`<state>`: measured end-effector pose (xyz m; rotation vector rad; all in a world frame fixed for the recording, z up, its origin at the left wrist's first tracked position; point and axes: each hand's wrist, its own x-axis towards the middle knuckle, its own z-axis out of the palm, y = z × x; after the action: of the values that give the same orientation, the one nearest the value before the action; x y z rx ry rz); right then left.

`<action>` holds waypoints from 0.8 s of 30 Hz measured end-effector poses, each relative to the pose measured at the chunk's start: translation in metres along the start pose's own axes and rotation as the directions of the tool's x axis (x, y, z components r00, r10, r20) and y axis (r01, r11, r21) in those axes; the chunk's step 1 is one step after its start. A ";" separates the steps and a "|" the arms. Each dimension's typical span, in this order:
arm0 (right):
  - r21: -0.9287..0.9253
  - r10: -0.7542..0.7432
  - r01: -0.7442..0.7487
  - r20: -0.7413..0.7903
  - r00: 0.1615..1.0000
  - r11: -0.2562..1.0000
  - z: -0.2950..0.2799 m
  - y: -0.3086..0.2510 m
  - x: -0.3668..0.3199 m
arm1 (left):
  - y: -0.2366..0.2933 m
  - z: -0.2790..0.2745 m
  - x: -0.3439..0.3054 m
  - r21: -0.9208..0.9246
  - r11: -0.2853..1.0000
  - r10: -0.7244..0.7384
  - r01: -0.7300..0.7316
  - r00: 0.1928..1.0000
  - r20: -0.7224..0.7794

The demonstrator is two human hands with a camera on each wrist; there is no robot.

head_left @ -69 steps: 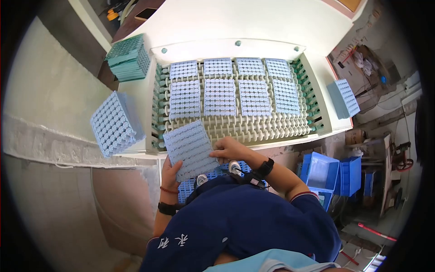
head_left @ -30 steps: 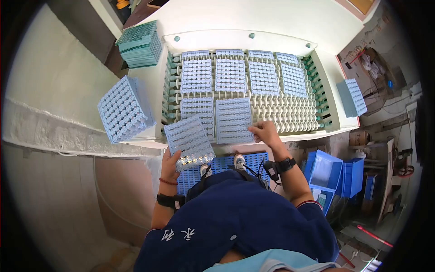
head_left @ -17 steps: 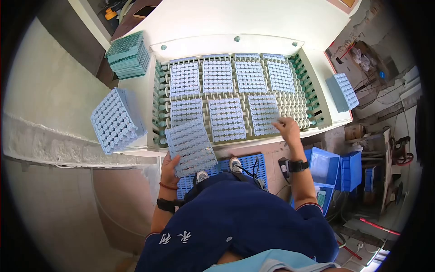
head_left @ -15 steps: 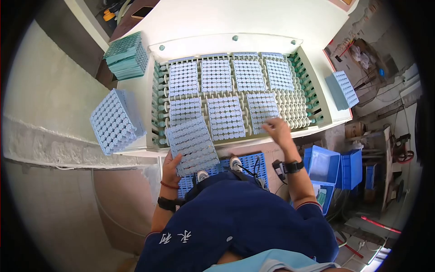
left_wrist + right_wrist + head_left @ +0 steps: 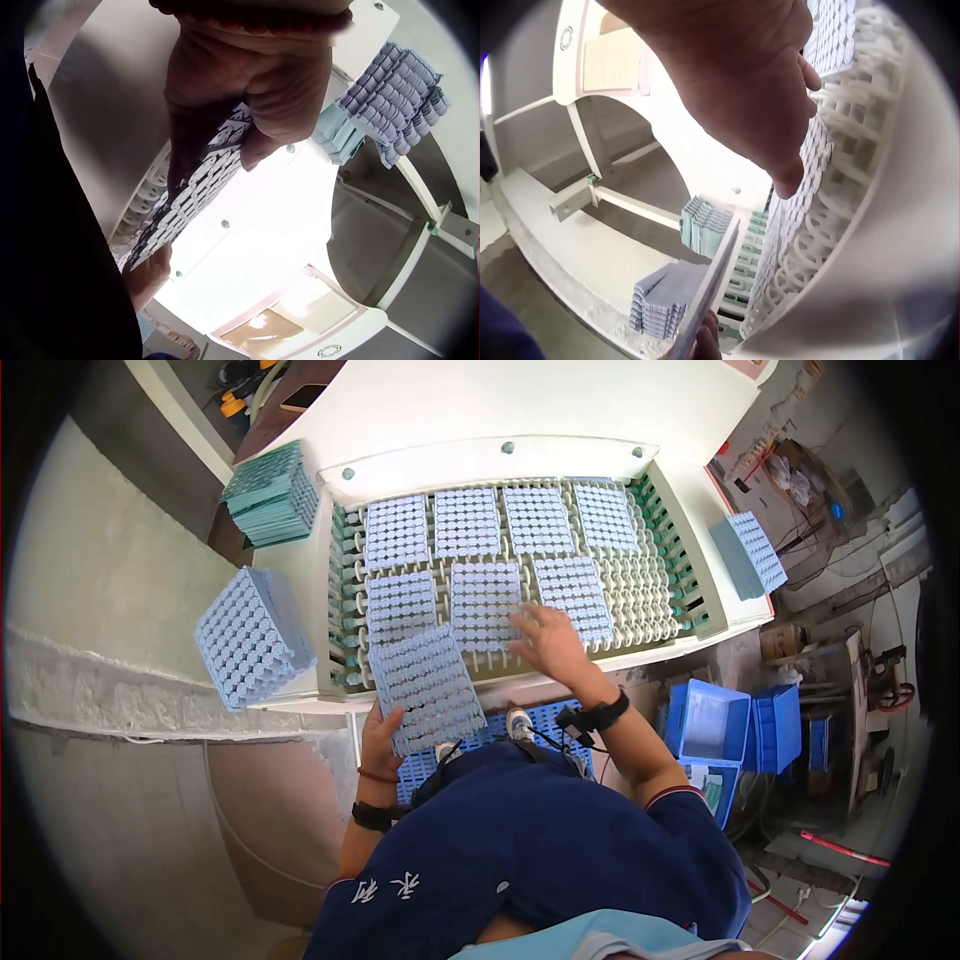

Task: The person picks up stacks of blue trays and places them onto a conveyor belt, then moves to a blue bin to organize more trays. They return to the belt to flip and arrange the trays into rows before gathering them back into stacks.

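My left hand (image 5: 380, 742) grips a light-blue panel (image 5: 425, 688) with rows of small round shapes by its lower left corner, thumb on top. Seen edge-on in the left wrist view, the panel (image 5: 196, 184) slants between thumb and fingers. My right hand (image 5: 556, 648) hovers, slightly blurred and with its fingers spread, at the near edge of the roller conveyor (image 5: 640, 605). Beneath its fingertips is the middle panel (image 5: 486, 595) of the front row, between a left panel (image 5: 402, 598) and a right panel (image 5: 575, 595). The right wrist view shows nothing held in that hand (image 5: 742, 97).
Another row of blue panels (image 5: 466, 520) lies farther in on the rollers. A green stack (image 5: 268, 500) and a blue stack (image 5: 250, 635) stand on the left ledge, another blue stack (image 5: 750, 555) on the right. Blue bins (image 5: 715, 720) sit at lower right.
Three panels have been laid across the front of the rollers, and the rows have moved farther in. My right hand let go of the third and swung back left. The left hand keeps its grip.
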<state>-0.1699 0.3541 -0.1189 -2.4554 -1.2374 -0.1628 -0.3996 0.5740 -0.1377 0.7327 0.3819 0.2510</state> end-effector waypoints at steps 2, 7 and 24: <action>0.032 0.030 -0.029 -0.043 0.999 0.999 -0.009 0.022 -0.012 | 0.000 -0.002 -0.004 -0.010 1.000 0.004 -0.004 1.000 -0.023; -0.182 0.200 -0.211 -0.078 0.977 0.960 -0.018 0.054 -0.041 | 0.000 0.001 -0.006 -0.029 1.000 0.000 0.000 1.000 -0.020; 0.800 0.261 -0.534 0.472 0.842 0.274 -0.022 -0.012 -0.033 | -0.012 0.040 0.028 0.063 0.998 -0.004 0.003 1.000 0.016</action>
<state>-0.1979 0.3273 -0.1044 -1.6364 -0.4251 0.8216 -0.3565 0.5507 -0.1259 0.7953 0.3767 0.2303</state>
